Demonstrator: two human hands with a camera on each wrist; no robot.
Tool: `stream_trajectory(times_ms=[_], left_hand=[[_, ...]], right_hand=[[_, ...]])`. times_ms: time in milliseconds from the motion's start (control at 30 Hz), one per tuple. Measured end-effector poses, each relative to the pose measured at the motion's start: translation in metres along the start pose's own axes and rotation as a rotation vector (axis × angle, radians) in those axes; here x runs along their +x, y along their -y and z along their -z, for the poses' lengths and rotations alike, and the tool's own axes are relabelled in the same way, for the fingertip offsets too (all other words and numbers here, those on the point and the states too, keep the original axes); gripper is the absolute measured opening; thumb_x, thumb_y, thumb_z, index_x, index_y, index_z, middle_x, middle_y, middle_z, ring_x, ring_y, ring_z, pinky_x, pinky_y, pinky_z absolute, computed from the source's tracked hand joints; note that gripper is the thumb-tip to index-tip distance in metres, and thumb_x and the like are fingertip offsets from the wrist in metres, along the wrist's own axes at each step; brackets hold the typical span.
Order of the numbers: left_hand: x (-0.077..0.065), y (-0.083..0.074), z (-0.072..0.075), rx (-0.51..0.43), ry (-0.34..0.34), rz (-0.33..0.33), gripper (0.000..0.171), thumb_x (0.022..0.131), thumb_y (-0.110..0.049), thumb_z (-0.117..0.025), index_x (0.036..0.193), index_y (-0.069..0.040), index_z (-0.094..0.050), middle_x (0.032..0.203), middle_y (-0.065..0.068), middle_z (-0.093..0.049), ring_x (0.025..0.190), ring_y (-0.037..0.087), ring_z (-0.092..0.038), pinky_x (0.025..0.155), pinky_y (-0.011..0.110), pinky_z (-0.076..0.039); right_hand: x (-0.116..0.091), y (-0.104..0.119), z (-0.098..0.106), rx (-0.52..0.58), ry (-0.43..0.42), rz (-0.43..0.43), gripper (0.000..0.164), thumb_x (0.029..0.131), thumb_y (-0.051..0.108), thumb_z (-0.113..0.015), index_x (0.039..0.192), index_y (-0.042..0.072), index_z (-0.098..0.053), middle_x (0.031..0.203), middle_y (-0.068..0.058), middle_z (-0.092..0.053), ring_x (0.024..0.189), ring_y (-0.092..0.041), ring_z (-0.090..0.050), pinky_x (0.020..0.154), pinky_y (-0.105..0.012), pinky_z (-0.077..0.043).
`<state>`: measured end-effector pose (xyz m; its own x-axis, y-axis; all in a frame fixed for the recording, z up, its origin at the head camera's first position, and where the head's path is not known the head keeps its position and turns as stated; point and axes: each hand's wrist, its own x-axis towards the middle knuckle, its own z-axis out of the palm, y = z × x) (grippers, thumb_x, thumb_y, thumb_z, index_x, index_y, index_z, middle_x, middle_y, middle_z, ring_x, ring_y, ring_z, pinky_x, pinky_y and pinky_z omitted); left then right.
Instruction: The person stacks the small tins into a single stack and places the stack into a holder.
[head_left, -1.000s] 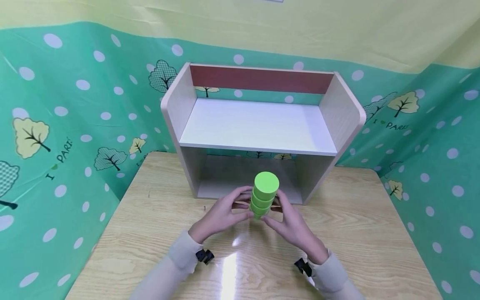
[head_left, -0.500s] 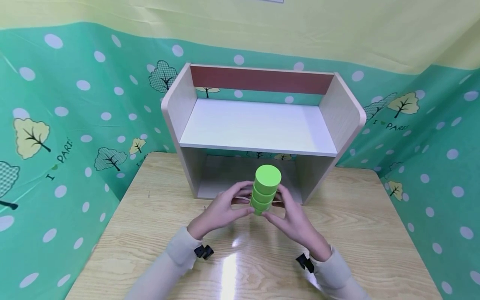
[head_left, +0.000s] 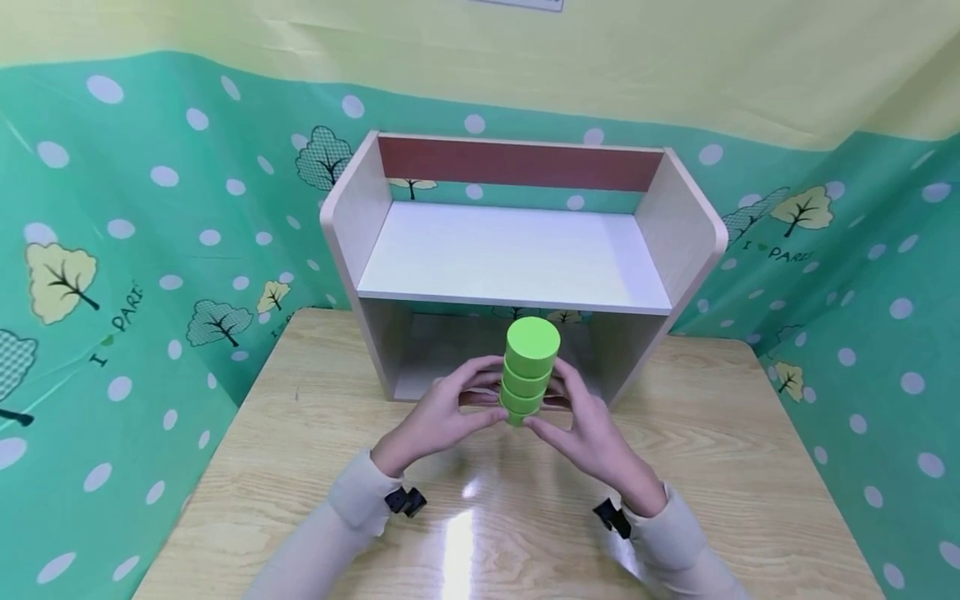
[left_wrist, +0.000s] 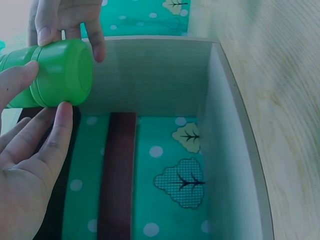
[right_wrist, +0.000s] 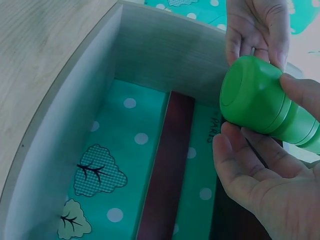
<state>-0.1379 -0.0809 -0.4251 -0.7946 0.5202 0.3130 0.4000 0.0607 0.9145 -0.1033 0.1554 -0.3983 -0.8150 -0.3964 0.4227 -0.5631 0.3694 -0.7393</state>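
Observation:
A bright green tiered cylinder [head_left: 527, 367], shaped like a stack of cups, stands upright between both hands in front of the shelf. Its wide flat top faces up, and narrower bands show lower down. My left hand [head_left: 438, 417] grips it from the left, thumb near its lower end and fingers behind. From the right, my right hand [head_left: 588, 429] holds it in the same way. In the left wrist view, fingertips press the rounded wide part of the green cylinder [left_wrist: 62, 72]. The right wrist view shows the thumb on one side of the cylinder [right_wrist: 257, 97] and fingers on the other.
A two-level shelf [head_left: 517, 250] with pale side panels and a dark red back strip stands behind the hands on a wooden table [head_left: 300, 467]. A polka-dot curtain [head_left: 172, 208] hangs around the table's back and sides. Each wrist wears a small black device.
Both hands have raised the green cylinder slightly, and it sits a little higher in the head view, overlapping more of the lower shelf opening. The grip looks the same.

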Motion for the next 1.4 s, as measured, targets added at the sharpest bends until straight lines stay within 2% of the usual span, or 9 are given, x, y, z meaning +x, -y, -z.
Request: stream_trajectory(times_ms=[67,133,267,533,800,1067,1400], left_hand=[[0.000,-0.002,0.001,-0.011,-0.002,0.000,0.067,0.088,-0.007,-0.077,0.147,-0.013,-0.044,0.136,0.010,-0.060,0.114,0.020,-0.064,0.095,0.035,-0.056],[0.001,-0.004,0.002,-0.017,-0.001,-0.009,0.067,0.089,-0.008,-0.077,0.147,-0.014,-0.044,0.136,0.009,-0.060,0.115,0.019,-0.064,0.095,0.033,-0.056],[0.004,-0.006,0.004,-0.018,0.002,-0.034,0.067,0.089,-0.007,-0.076,0.147,-0.014,-0.044,0.135,0.010,-0.061,0.115,0.020,-0.064,0.094,0.036,-0.056],[0.015,-0.017,0.012,0.006,-0.008,-0.134,0.068,0.088,-0.005,-0.077,0.147,-0.013,-0.044,0.134,0.011,-0.062,0.115,0.022,-0.064,0.094,0.035,-0.056],[0.021,-0.029,0.016,0.012,-0.022,-0.137,0.069,0.087,-0.003,-0.077,0.147,-0.011,-0.044,0.134,0.012,-0.062,0.115,0.022,-0.064,0.093,0.034,-0.057],[0.030,-0.043,0.022,0.047,-0.020,-0.136,0.067,0.088,-0.004,-0.076,0.147,-0.010,-0.044,0.133,0.012,-0.062,0.113,0.022,-0.064,0.092,0.033,-0.057],[0.044,-0.063,0.031,0.056,-0.018,-0.180,0.066,0.089,-0.004,-0.076,0.147,-0.013,-0.046,0.133,0.009,-0.063,0.116,0.020,-0.063,0.093,0.034,-0.057]], right_hand=[[0.000,-0.002,0.001,0.012,-0.002,0.011,0.089,0.079,-0.007,-0.081,0.150,0.000,-0.029,0.129,-0.020,-0.061,0.113,-0.032,-0.063,0.088,-0.050,-0.058],[0.000,-0.010,0.000,0.010,-0.003,0.018,0.091,0.079,-0.004,-0.082,0.152,0.005,-0.028,0.131,-0.017,-0.061,0.114,-0.030,-0.063,0.089,-0.047,-0.058],[0.002,-0.014,0.003,-0.002,-0.006,0.051,0.091,0.081,0.001,-0.082,0.153,0.011,-0.028,0.132,-0.012,-0.061,0.115,-0.026,-0.063,0.090,-0.042,-0.058],[0.014,-0.007,0.012,-0.047,-0.040,0.136,0.091,0.080,-0.001,-0.083,0.153,0.010,-0.029,0.130,-0.011,-0.064,0.113,-0.024,-0.064,0.088,-0.045,-0.058],[0.022,-0.002,0.020,-0.049,-0.036,0.140,0.091,0.082,0.001,-0.082,0.154,0.013,-0.029,0.130,-0.009,-0.064,0.113,-0.023,-0.064,0.091,-0.047,-0.056],[0.032,0.006,0.028,-0.046,-0.054,0.169,0.090,0.080,-0.001,-0.083,0.153,0.011,-0.031,0.128,-0.009,-0.065,0.110,-0.023,-0.065,0.091,-0.043,-0.056],[0.048,0.019,0.042,-0.058,-0.061,0.201,0.090,0.080,0.000,-0.083,0.152,0.011,-0.032,0.128,-0.009,-0.066,0.110,-0.023,-0.065,0.094,-0.041,-0.055]])
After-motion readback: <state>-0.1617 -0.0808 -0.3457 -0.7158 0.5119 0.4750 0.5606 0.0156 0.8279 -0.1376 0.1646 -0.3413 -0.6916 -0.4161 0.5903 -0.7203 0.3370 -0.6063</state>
